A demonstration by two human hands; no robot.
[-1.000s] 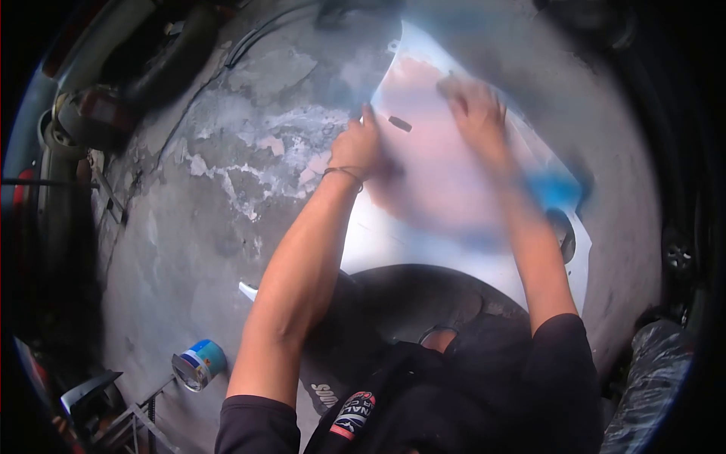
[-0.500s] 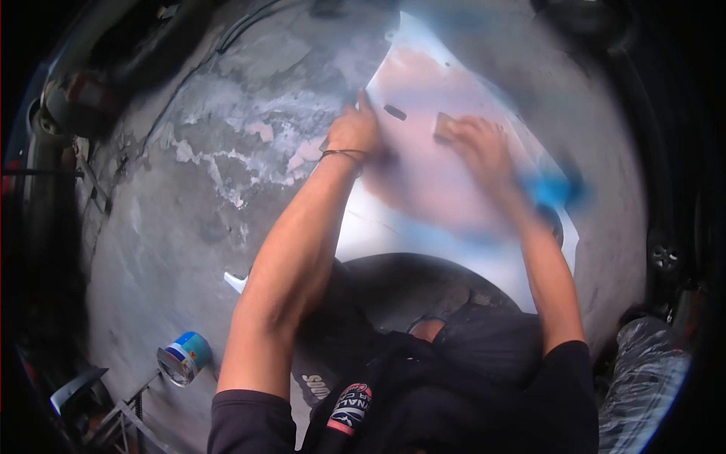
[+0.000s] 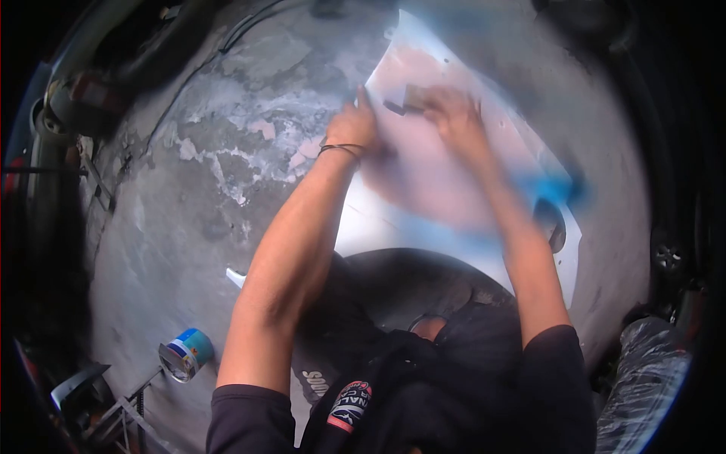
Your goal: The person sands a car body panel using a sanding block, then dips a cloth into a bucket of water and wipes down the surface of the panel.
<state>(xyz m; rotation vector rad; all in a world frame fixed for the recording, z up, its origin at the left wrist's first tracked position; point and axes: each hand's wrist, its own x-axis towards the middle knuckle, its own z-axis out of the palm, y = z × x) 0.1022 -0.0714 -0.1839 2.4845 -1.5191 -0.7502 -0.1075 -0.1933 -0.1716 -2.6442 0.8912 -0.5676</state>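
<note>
A white car fender (image 3: 370,227) lies in front of me, a large pinkish patch of filler (image 3: 423,178) on its surface. My left hand (image 3: 353,125) grips its left edge, the index finger stretched along the rim. In my right hand (image 3: 457,125), closed and slightly blurred, is a tan sanding block (image 3: 415,98). The block is on the pink area, right beside a small dark slot (image 3: 394,107). Toward my body the wheel arch (image 3: 423,255) curves around my legs. Blue haze blurs part of the fender's right side.
A blue and white can (image 3: 187,353) stands on the grey floor (image 3: 174,250) at lower left, near a dark metal frame (image 3: 128,412). White-marked residue covers the floor left of the fender. Crinkled plastic sheeting (image 3: 646,378) is at lower right.
My right hand has moved the sanding block left and up across the pink patch, close to the dark slot. The left hand stays on the fender's edge.
</note>
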